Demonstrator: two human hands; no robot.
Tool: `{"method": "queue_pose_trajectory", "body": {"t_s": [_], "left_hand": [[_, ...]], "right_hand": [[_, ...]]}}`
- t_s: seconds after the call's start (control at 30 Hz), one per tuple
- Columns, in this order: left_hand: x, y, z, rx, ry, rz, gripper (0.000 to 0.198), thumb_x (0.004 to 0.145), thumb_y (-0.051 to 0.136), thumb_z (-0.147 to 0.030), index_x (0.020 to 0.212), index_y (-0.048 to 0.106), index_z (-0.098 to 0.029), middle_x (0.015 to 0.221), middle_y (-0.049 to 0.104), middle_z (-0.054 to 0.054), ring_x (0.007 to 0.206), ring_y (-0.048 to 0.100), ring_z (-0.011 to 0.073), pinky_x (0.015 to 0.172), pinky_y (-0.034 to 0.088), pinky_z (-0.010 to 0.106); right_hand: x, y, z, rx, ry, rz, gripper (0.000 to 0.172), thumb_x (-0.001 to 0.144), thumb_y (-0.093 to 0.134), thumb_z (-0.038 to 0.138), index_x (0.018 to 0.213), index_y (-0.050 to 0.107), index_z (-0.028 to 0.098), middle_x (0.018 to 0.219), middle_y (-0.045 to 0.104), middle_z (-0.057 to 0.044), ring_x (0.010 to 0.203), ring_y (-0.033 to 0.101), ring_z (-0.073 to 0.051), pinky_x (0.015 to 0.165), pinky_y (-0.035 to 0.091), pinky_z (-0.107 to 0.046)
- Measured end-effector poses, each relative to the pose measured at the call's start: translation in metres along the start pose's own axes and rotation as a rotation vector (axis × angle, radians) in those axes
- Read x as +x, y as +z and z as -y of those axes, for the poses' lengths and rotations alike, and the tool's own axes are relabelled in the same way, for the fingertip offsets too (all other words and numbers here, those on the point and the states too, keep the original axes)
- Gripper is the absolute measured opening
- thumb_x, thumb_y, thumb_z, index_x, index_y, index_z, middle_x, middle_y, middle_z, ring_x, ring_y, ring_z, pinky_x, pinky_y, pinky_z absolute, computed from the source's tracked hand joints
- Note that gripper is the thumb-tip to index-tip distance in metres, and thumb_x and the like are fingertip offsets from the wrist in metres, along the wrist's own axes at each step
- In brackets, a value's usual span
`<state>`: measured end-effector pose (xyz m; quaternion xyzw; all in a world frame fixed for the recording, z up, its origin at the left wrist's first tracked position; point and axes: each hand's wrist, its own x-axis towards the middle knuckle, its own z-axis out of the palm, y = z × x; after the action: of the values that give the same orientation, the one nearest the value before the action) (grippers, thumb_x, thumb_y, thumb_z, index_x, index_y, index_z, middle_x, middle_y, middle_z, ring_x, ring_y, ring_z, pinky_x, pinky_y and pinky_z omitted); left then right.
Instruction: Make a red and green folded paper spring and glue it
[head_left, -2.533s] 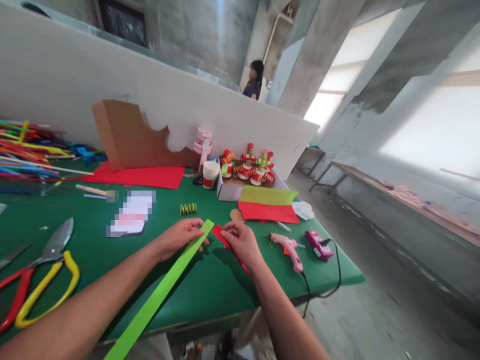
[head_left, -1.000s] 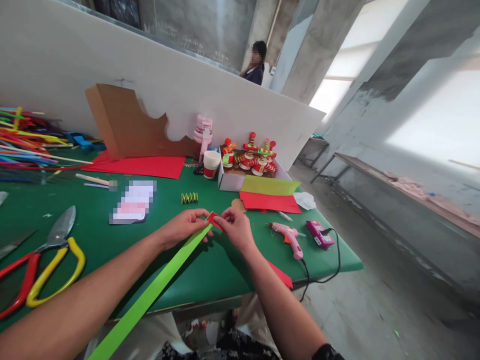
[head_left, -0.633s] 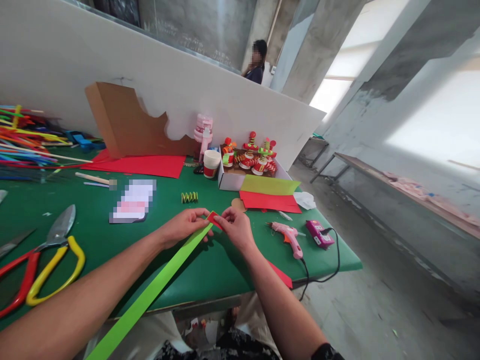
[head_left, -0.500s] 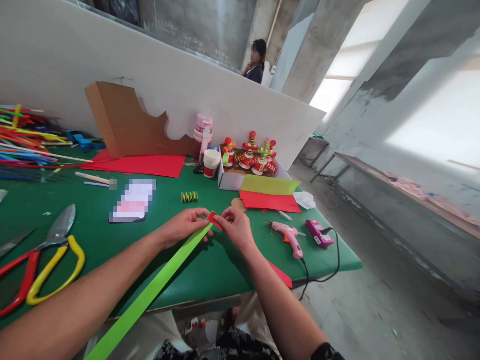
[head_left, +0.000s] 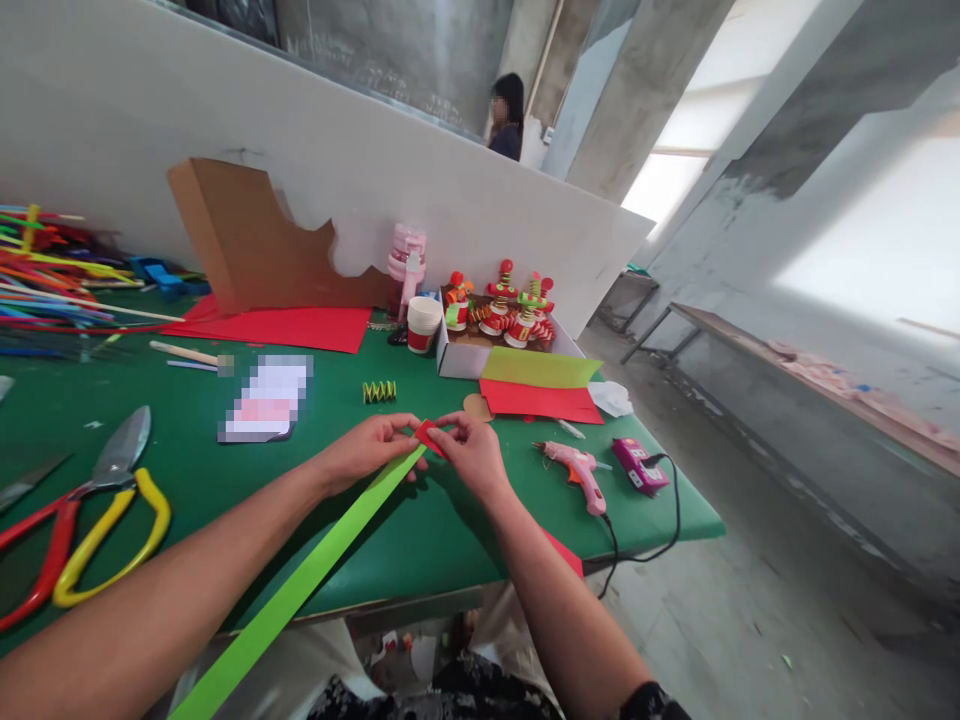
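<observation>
Between my two hands, over the green tabletop [head_left: 405,530], is the joined end of a long green paper strip [head_left: 330,550] and a red paper strip [head_left: 427,436]. The green one runs down toward the lower left, past the table's edge. My left hand [head_left: 375,447] pinches the joined end from the left. From the right, my right hand [head_left: 471,450] grips the red strip between thumb and fingers; most of that strip is hidden. A folded green-and-dark paper spring [head_left: 379,391] lies just beyond my left hand.
A pink glue gun [head_left: 577,472] and a purple box [head_left: 639,466] with a cord lie right. Large scissors [head_left: 112,500] and a phone [head_left: 266,400] are left. Behind stand paper cups [head_left: 424,325] and a box [head_left: 461,362] of finished figures. A person [head_left: 508,120] is beyond the partition.
The red paper at the joined end now lies over the green strip, where a thin green edge showed before. Both hands stay nearly in place. The person behind has turned slightly.
</observation>
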<state>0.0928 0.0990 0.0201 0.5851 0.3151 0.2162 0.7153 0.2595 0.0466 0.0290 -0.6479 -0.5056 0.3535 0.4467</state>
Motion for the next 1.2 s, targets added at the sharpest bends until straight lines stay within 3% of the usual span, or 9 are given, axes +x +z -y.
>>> {"method": "queue_pose_trajectory", "body": {"t_s": [0.33,0.47,0.6,0.8,0.83,0.9,0.93,1.07,1.2], "left_hand": [[0.001,0.001,-0.001,0.046,0.005,-0.028,0.047,0.069,0.074,-0.061,0.087,0.063,-0.019,0.07,0.071,0.002,0.065,0.066,0.0193,0.057,0.044,0.027],[0.002,0.002,-0.001,0.177,0.102,-0.083,0.043,0.071,0.07,-0.061,0.071,0.062,-0.019,0.053,0.051,-0.004,0.053,0.051,0.0135,0.05,0.029,0.024],[0.003,0.0,0.0,0.259,0.147,-0.118,0.04,0.071,0.069,-0.058,0.064,0.063,-0.019,0.051,0.046,-0.005,0.05,0.037,0.0107,0.049,0.026,0.024],[0.006,-0.011,-0.002,0.18,0.201,-0.321,0.035,0.068,0.069,-0.053,0.063,0.061,-0.019,0.053,0.052,-0.004,0.052,0.043,0.0123,0.051,0.029,0.024],[0.007,-0.013,-0.002,0.145,0.211,-0.364,0.035,0.069,0.068,-0.053,0.062,0.059,-0.02,0.054,0.054,-0.003,0.054,0.047,0.0132,0.052,0.032,0.024],[0.008,-0.015,-0.003,0.066,0.222,-0.442,0.035,0.069,0.068,-0.053,0.063,0.057,-0.02,0.057,0.058,-0.002,0.058,0.054,0.0156,0.055,0.037,0.025],[0.009,-0.016,-0.003,0.032,0.222,-0.473,0.036,0.068,0.068,-0.054,0.064,0.056,-0.021,0.058,0.059,-0.002,0.058,0.055,0.0162,0.056,0.039,0.026],[0.012,-0.016,-0.003,-0.048,0.217,-0.555,0.036,0.066,0.071,-0.054,0.066,0.057,-0.021,0.054,0.054,-0.005,0.052,0.05,0.0136,0.051,0.038,0.025],[0.015,-0.014,0.0,-0.139,0.214,-0.607,0.036,0.062,0.075,-0.052,0.07,0.061,-0.02,0.058,0.058,-0.005,0.055,0.052,0.0135,0.054,0.041,0.025]], "right_hand": [[-0.002,-0.002,0.001,-0.052,-0.045,0.011,0.016,0.075,0.071,0.033,0.068,0.065,0.02,0.056,0.058,0.005,0.053,0.05,-0.011,0.053,0.037,-0.023],[-0.001,-0.001,-0.005,-0.063,-0.044,0.025,0.017,0.076,0.07,0.033,0.067,0.065,0.02,0.055,0.057,0.005,0.052,0.048,-0.011,0.053,0.035,-0.023],[0.002,-0.004,0.0,-0.153,-0.039,0.089,0.017,0.079,0.069,0.034,0.069,0.066,0.02,0.059,0.059,0.004,0.055,0.05,-0.011,0.056,0.037,-0.024],[-0.02,0.002,0.025,-0.414,-0.439,-0.087,0.023,0.082,0.071,0.039,0.1,0.069,0.024,0.103,0.067,-0.007,0.095,0.06,-0.022,0.079,0.045,-0.03],[-0.024,0.008,0.024,-0.381,-0.446,-0.029,0.017,0.086,0.067,0.04,0.09,0.069,0.023,0.093,0.067,-0.006,0.086,0.059,-0.02,0.075,0.044,-0.029],[-0.027,0.023,0.013,-0.276,-0.362,0.134,0.033,0.09,0.058,0.044,0.065,0.061,0.022,0.065,0.058,0.0,0.061,0.051,-0.015,0.061,0.039,-0.027],[-0.024,0.031,0.007,-0.203,-0.296,0.125,0.037,0.09,0.056,0.045,0.06,0.056,0.022,0.058,0.052,0.001,0.056,0.046,-0.014,0.057,0.037,-0.026],[0.01,0.059,-0.008,0.253,-0.048,-0.066,0.031,0.077,0.067,0.05,0.071,0.058,0.022,0.064,0.058,0.001,0.06,0.052,-0.014,0.057,0.042,-0.025],[0.038,0.072,-0.003,0.664,0.049,0.07,0.039,0.065,0.078,0.054,0.076,0.066,0.018,0.069,0.068,-0.005,0.066,0.062,-0.019,0.059,0.049,-0.029]]}}
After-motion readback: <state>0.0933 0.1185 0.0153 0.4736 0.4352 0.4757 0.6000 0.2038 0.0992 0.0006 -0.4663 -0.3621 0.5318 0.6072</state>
